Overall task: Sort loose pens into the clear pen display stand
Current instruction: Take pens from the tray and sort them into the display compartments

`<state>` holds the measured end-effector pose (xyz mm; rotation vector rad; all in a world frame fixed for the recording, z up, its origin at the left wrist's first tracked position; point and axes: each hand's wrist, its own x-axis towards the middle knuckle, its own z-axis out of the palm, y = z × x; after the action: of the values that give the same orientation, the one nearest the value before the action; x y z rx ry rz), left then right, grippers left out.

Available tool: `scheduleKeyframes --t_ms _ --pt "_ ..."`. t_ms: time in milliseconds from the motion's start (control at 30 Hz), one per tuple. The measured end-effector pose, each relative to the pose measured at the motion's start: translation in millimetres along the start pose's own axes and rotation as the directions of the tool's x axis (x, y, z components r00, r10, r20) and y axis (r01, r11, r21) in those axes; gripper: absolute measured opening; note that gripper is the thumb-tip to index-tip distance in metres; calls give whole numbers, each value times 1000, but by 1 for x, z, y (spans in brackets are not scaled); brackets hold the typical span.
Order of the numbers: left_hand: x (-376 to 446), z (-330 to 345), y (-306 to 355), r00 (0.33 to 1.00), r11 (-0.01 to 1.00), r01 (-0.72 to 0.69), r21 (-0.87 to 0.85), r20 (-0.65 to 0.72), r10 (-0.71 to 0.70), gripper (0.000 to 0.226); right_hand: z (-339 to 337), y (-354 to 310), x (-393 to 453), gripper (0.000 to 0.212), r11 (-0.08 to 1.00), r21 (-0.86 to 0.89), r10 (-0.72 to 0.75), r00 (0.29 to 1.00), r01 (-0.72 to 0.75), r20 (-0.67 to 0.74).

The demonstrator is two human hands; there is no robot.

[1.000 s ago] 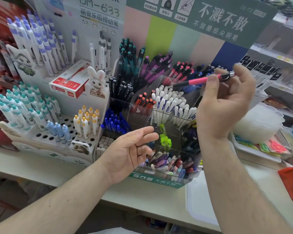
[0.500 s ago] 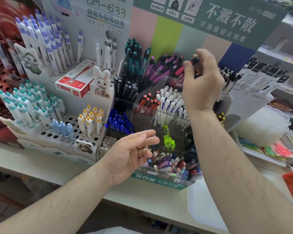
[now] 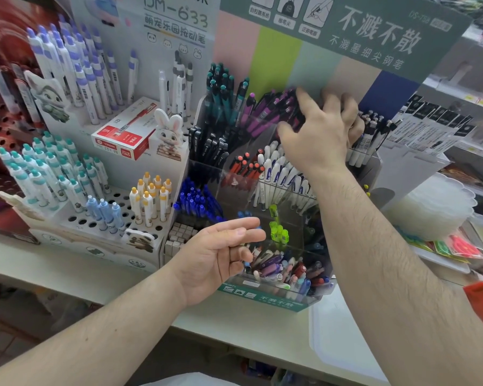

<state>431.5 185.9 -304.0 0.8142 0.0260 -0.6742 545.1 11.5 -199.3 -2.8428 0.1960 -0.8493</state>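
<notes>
The clear pen display stand [image 3: 262, 298] sits on the counter, its tiered compartments holding teal, purple [image 3: 265, 115], black, red, white and blue pens. Mixed loose pens [image 3: 285, 268] lie in its lowest front compartment. My right hand [image 3: 318, 135] is over the top back row, back to the camera, thumb spread out over the purple pens and fingers reaching down into the compartment beside them. No pen shows in it. My left hand [image 3: 215, 254] hovers palm-in at the stand's front left, fingers relaxed, holding nothing.
A white perforated display [image 3: 76, 218] with teal, blue and yellow capped pens stands to the left, with a red box [image 3: 126, 135] and a rabbit figure [image 3: 169, 132] on it. A white tray [image 3: 340, 338] and a frosted scalloped container [image 3: 435, 207] lie to the right.
My right hand carried a pink pen from the upper right leftward and down to the stand's back row; the pen is no longer visible in it. The left hand has barely moved.
</notes>
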Motion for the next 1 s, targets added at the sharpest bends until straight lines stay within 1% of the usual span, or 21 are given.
scheduleKeyframes --t_ms 167,233,300,367,467,533,600,667,733,800,833,867,933,1000 --pt "1 -1 -1 1000 999 -4 32 19 3 29 0 0 -9 68 1000 -11 -11 1000 11 -29" --pt "2 0 -3 998 998 -8 66 59 5 29 0 -3 -19 73 999 -2 -37 996 37 -79" --pt "3 4 -5 996 994 -12 105 89 2 31 -3 -6 -32 73 997 35 -62 987 68 -148" --pt "4 10 -8 996 991 -11 133 88 -1 36 -4 -5 -46 66 992 92 -68 973 90 -222" --pt "8 20 -12 995 987 -6 158 99 -10 45 -7 4 -70 49 975 167 -84 941 145 -327" --pt "11 24 -17 995 985 6 174 97 -23 46 -9 20 -86 38 966 186 -90 905 182 -417" --pt "14 29 -24 995 981 24 195 89 -42 46 -11 40 -101 26 960 192 -79 854 205 -515" --pt "18 35 -33 995 979 44 201 78 -61 47 -12 64 -119 18 954 226 -30 815 195 -579" --pt "20 41 -40 995 978 58 201 63 -72 49 -6 89 -139 17 941 313 95 784 131 -613" --pt "24 50 -48 995 978 71 199 60 -85 50 5 117 -158 22 914 406 274 759 -15 -590" --pt "27 53 -51 994 978 77 193 56 -89 49 14 131 -166 26 897 431 347 759 -98 -550" --pt "29 56 -54 995 980 79 184 48 -90 48 24 145 -175 29 882 438 395 778 -173 -488" --pt "33 61 -60 996 982 83 170 29 -89 41 41 168 -190 34 865 395 439 849 -311 -295" --pt "37 66 -66 996 984 85 156 16 -89 40 53 188 -198 42 881 265 415 909 -393 -31"
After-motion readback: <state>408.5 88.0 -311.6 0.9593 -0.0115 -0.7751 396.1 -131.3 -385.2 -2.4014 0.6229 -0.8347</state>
